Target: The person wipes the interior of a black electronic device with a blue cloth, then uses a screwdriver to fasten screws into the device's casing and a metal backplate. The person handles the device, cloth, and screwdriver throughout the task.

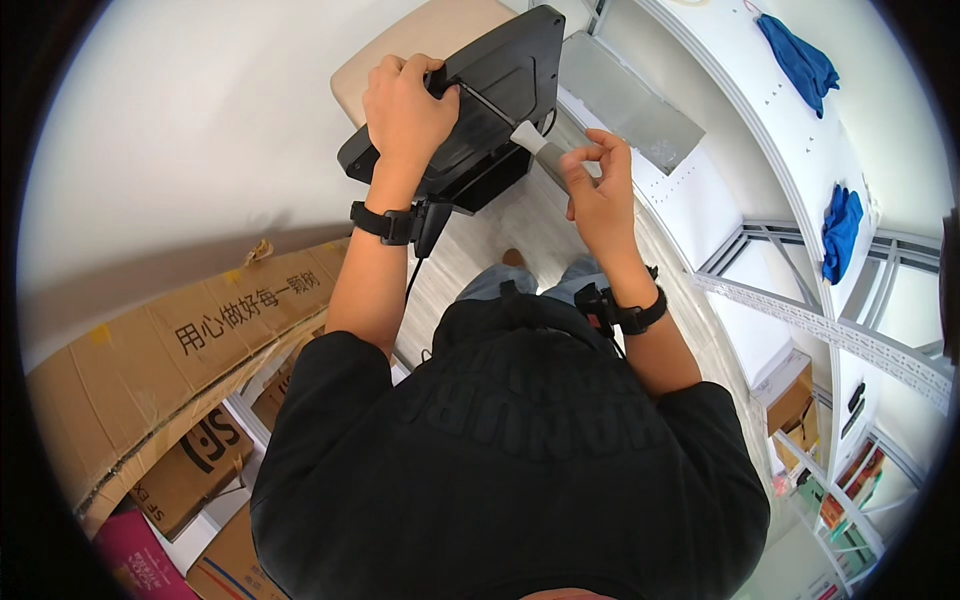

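Observation:
A black plastic device (pixel 500 95) with a flat, panel-like back stands tilted in front of me. My left hand (pixel 408 112) grips its upper left edge, fingers curled over the rim and thumb near the tip of a screwdriver (pixel 545 150). The screwdriver has a long dark shaft and a grey and white handle. Its shaft lies across the back of the device, the tip reaching the edge by my left thumb. At the handle's end, my right hand (pixel 600 185) is closed around it with thumb and fingers. The exact contact of the tip is hidden.
A beige padded seat (pixel 400 50) is behind the device. On the left lies a long cardboard box (pixel 200 330), with more cartons below it. White metal shelving (pixel 820 300) runs along the right, with blue cloths (pixel 842 235) on it. Wood-look floor (pixel 490 250) shows below.

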Motion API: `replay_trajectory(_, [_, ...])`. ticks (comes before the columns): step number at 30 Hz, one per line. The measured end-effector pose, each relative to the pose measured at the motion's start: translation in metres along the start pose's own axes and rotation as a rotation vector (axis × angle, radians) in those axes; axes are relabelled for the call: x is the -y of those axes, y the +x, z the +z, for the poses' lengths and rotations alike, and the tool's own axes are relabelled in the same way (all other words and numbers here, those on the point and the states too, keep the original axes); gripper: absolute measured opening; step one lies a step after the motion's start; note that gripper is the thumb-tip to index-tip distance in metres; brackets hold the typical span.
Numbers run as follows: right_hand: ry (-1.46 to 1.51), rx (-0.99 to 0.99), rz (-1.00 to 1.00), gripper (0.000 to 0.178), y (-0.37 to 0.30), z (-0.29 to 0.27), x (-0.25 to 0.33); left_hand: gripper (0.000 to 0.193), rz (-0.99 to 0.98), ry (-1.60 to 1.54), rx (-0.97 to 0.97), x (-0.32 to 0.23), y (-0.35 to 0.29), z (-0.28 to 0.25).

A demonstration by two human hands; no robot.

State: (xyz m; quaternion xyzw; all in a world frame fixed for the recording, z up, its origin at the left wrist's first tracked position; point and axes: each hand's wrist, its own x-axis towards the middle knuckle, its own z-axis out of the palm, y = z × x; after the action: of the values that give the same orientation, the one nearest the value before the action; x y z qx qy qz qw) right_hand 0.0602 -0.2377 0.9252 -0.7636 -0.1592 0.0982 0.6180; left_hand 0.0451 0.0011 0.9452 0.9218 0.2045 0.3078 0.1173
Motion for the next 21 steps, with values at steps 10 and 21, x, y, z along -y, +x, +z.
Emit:
replay_trajectory(10, [0.181,-0.045,0.135,0.046,-0.011,-0.005,0.016,0.028,-0.011,-0.003,0.008,-0.001,0.000,0.000])
replay_trajectory(21, [0.029,-0.141,-0.202,0.053,-0.013,0.006,-0.005,0.028,-0.003,0.034,-0.014,-0.001,0.000,0.000])
